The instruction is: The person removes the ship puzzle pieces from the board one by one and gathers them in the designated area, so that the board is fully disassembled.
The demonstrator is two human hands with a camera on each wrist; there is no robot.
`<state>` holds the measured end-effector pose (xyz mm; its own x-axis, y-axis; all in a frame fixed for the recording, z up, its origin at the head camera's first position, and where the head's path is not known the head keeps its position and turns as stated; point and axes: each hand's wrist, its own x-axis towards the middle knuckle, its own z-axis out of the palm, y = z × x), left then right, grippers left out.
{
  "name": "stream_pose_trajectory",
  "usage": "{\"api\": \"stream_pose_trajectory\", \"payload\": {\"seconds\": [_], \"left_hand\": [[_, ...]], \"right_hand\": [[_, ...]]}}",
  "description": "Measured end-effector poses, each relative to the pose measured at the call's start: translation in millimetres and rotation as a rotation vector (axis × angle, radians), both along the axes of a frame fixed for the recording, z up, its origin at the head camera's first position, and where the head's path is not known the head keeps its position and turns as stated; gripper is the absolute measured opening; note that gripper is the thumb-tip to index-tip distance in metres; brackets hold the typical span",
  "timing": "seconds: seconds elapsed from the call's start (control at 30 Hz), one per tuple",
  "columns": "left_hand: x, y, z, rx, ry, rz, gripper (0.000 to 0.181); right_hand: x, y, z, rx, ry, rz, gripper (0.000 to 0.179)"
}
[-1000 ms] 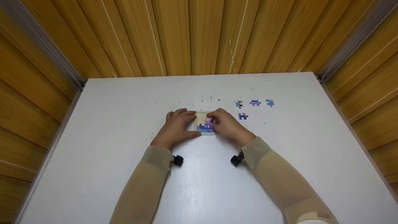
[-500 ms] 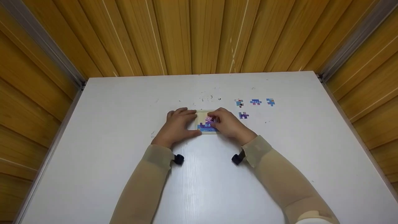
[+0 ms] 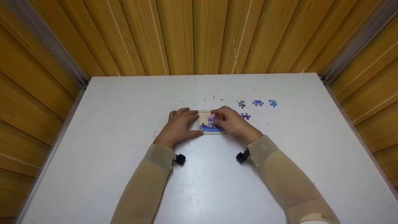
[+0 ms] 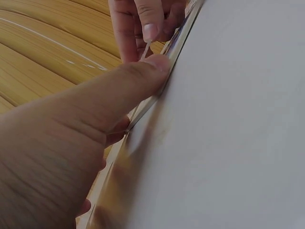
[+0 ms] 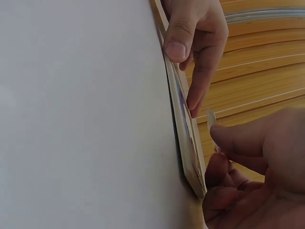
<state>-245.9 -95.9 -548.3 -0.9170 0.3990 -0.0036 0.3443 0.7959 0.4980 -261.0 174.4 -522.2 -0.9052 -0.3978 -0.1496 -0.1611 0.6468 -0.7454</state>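
Note:
A small pale puzzle tray (image 3: 204,118) lies on the table, with blue and purple assembled pieces along its near side. My left hand (image 3: 180,126) holds the tray at its left side, thumb at the near-left corner and fingers by the far-left one. In the left wrist view the thumb (image 4: 138,76) presses on the tray's edge. My right hand (image 3: 233,123) is over the tray's right part, pinching a puzzle piece (image 5: 211,119) between thumb and fingers. The right wrist view shows that piece edge-on, raised above the tray. The fingers hide part of the tray's right side.
Several loose puzzle pieces lie right of the tray, among them a purple one (image 3: 246,116) close to the right hand and a blue one (image 3: 273,103) farther out. Dark specks mark the white table (image 3: 199,186) behind the tray. Wood-patterned walls (image 3: 205,37) stand around it.
The puzzle piece in my right fingers has turned and shifted slightly, with the fingers shifting around it. My left hand keeps its hold on the tray. The head view has moved slightly.

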Motion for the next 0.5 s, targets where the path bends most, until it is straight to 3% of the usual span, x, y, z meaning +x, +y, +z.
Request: {"api": "stream_pose_trajectory", "payload": {"seconds": [0.1,0.27,0.5], "left_hand": [[1.1,0.6,-0.3,-0.002,0.001,0.006,0.084],[1.8,0.7,-0.3,-0.004,-0.018,0.019,0.083],[0.8,0.2,0.0,0.007,-0.003,-0.009,0.085]], "right_hand": [[-0.3,5,5.5,-0.043,-0.022,-0.039,0.047],[-1.3,17,14.8,-0.075,0.023,-0.075,0.048],[5.0,50,28.3,-0.114,0.094,-0.166,0.031]]}}
